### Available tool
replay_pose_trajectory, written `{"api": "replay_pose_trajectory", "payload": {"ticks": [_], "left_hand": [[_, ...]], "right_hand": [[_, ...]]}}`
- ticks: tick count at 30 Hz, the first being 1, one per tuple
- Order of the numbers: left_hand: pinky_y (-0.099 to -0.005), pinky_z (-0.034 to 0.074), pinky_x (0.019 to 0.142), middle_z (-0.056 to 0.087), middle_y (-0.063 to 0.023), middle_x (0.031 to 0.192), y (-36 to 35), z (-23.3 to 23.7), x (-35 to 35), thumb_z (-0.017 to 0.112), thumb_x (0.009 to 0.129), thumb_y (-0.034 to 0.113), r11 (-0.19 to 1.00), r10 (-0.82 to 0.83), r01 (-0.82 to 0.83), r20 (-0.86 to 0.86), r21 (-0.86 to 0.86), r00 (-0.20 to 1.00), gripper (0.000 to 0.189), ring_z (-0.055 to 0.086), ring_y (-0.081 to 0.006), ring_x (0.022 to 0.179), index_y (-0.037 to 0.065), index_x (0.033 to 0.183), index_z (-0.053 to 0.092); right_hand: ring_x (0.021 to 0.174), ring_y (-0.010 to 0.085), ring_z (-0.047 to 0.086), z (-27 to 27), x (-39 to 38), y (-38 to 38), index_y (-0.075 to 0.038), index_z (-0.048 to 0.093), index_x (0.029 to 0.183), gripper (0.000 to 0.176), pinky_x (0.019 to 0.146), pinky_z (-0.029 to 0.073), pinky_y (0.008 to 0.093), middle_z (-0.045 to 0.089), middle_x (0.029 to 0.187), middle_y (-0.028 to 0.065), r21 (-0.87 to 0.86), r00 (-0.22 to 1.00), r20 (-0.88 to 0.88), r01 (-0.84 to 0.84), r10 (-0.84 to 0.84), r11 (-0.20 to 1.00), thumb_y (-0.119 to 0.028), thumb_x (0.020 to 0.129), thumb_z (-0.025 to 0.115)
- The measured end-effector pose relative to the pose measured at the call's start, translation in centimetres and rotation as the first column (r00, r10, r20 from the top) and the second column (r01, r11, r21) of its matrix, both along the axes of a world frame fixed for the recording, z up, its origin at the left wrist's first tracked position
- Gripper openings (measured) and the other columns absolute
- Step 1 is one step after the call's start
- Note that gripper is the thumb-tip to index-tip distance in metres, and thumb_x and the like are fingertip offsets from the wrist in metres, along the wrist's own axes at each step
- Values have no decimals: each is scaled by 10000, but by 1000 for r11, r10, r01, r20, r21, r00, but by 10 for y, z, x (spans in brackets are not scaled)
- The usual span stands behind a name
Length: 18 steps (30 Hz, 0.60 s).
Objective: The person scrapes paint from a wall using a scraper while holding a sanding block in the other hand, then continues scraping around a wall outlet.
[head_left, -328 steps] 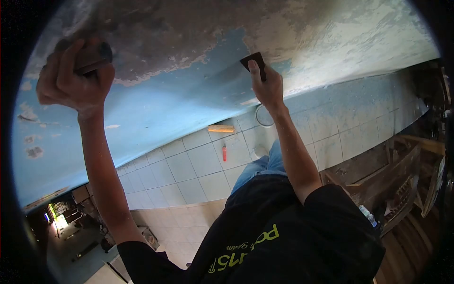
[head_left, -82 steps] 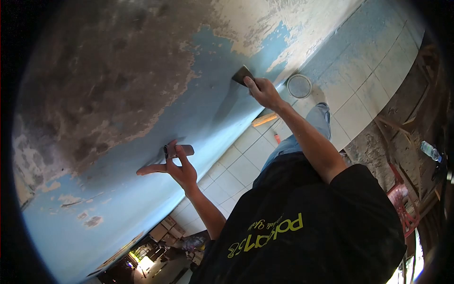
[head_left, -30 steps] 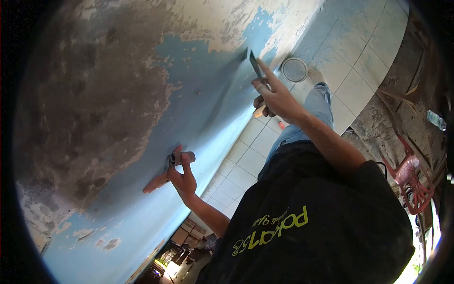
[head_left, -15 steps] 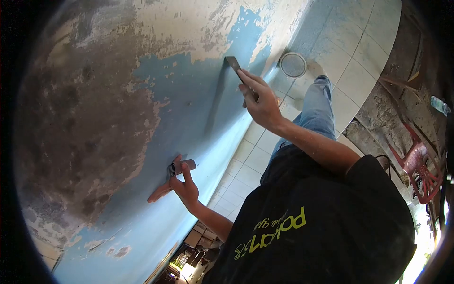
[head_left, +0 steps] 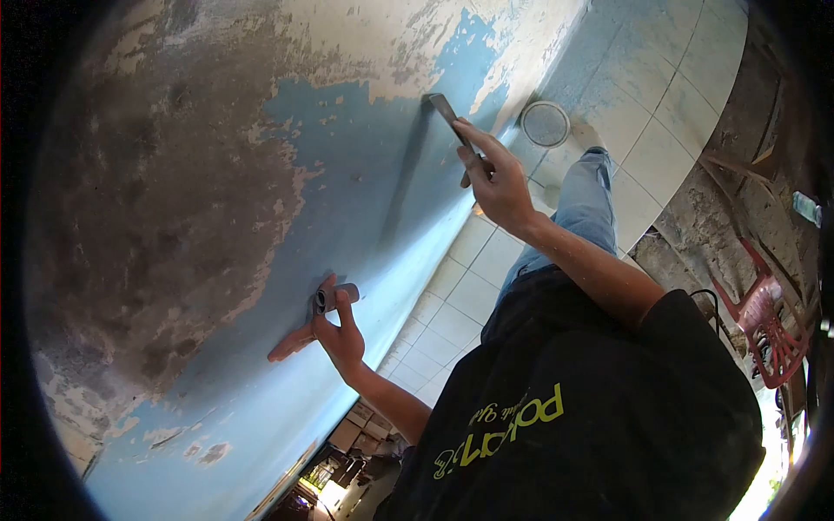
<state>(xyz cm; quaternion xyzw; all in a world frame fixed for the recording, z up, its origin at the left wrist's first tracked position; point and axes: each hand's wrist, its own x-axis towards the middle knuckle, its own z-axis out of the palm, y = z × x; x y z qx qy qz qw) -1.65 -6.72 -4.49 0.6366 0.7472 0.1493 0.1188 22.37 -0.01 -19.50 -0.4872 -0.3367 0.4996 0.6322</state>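
Observation:
My right hand [head_left: 504, 193] is closed around a flat metal scraper [head_left: 448, 115], its blade end at the blue painted part of the wall [head_left: 347, 208], close to the border with the whitish scraped area. A shadow of the tool falls down the blue paint. Lower left, my left hand [head_left: 340, 337] has its fingers stretched against the wall, while a small grey cylindrical roll [head_left: 339, 299] with a hollow end is held by the thumb.
Bare grey-brown plaster [head_left: 165, 200] covers the wall's left part. A round white-rimmed lid or container [head_left: 546, 124] sits on the tiled floor [head_left: 647, 113] near my foot. A red plastic chair [head_left: 764, 321] and wooden pieces [head_left: 738, 165] lie at the right.
The view has shifted slightly, so the wall and floor appear a little further right and up. Both hands keep their holds, and the scraper's blade stays near the same paint border.

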Motion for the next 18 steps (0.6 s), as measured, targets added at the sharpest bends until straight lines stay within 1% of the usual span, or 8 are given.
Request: {"api": "replay_pose_trajectory", "payload": {"ticks": [1, 3, 4, 7, 9, 11, 14, 18], "left_hand": [[-393, 362, 948, 594, -154, 1113, 0, 0, 0, 505, 918, 319, 1000, 9, -9, 9, -1, 1000, 391, 528, -289, 1064, -2, 1129, 573], [-392, 360, 949, 594, -153, 1116, -3, 0, -2, 506, 918, 320, 1000, 19, -19, 16, -10, 1000, 390, 527, -289, 1064, -1, 1128, 575], [-391, 360, 949, 596, -153, 1112, -3, 0, -3, 508, 917, 319, 1000, 15, -15, 11, -5, 1000, 390, 528, -289, 1060, -2, 1126, 577], [-388, 360, 948, 599, -153, 1104, -1, -4, -5, 511, 915, 323, 1000, 4, -4, 6, 2, 1000, 394, 532, -290, 1049, -6, 1122, 580], [-388, 360, 946, 601, -155, 1099, -2, -1, -5, 512, 915, 327, 1000, 9, -9, -5, -1, 1000, 398, 534, -290, 1042, -8, 1120, 581], [-389, 361, 943, 604, -159, 1089, -1, -1, -3, 511, 915, 330, 1000, 20, -20, -11, -12, 1000, 404, 538, -288, 1028, -13, 1116, 581], [-390, 363, 940, 603, -162, 1088, -1, 0, 0, 506, 916, 328, 999, 44, -44, 2, -10, 999, 401, 537, -284, 1027, -13, 1112, 583], [-390, 363, 940, 602, -163, 1085, -4, -1, -3, 499, 918, 320, 999, 27, -28, -35, -17, 999, 391, 535, -285, 1026, -11, 1108, 585]], "right_hand": [[634, 102, 581, -2, 7, 3, -60, 500, 1260, 358, 528, 480, 246, 581, 1148, 147, 2, 1000, 1, 2, -2, 1000, -72, 902, 517], [569, 91, 562, -7, 28, 16, -72, 487, 1270, 356, 506, 462, 232, 640, 902, 116, -269, 1000, -2, -2, 2, 963, -132, 919, 508], [536, 97, 565, -6, 37, 27, -78, 495, 1266, 355, 490, 445, 231, 612, 669, 65, -236, 992, 78, 115, -100, 965, -170, 923, 507], [562, 108, 598, -4, 61, 53, -76, 502, 1259, 352, 511, 464, 253, 611, 652, 72, -311, 996, 61, 76, -60, 947, -167, 919, 512], [663, 165, 641, -5, 52, 52, -53, 532, 1224, 332, 598, 497, 290, 651, 791, 142, -298, 990, 130, 84, -47, 951, -143, 905, 522], [763, 229, 648, -16, 27, 38, -17, 563, 1174, 301, 681, 499, 309, 642, 967, 205, 114, 882, 414, 193, -223, 974, -104, 887, 530], [869, 263, 639, 7, 21, 18, 23, 572, 1140, 278, 745, 496, 300, 575, 1143, 222, 6, 963, 258, 81, -80, 997, -33, 874, 514], [840, 222, 636, 14, 46, 22, 18, 575, 1141, 289, 712, 489, 282, 605, 1098, 200, -54, 976, 215, 45, -32, 998, 3, 860, 508]]}}
